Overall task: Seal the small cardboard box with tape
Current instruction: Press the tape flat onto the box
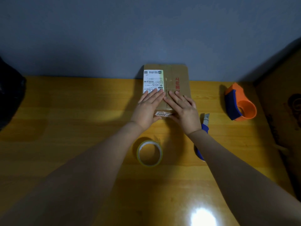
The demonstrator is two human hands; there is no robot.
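A small brown cardboard box (177, 79) lies flat at the back of the wooden table, against the wall, with a white shipping label (153, 79) on its left flap and red print on the right. My left hand (150, 105) rests flat on the near left of the box top, fingers spread. My right hand (183, 108) lies flat on the near right, fingers pointing toward the centre seam. Neither hand holds anything. A roll of clear tape (149, 153) lies flat on the table between my forearms.
An orange and blue tape dispenser (239, 102) stands at the right. A blue-handled utility knife (205, 123) lies partly under my right forearm. A dark bag (9, 95) sits at the left edge; a large cardboard box (286, 103) stands along the right.
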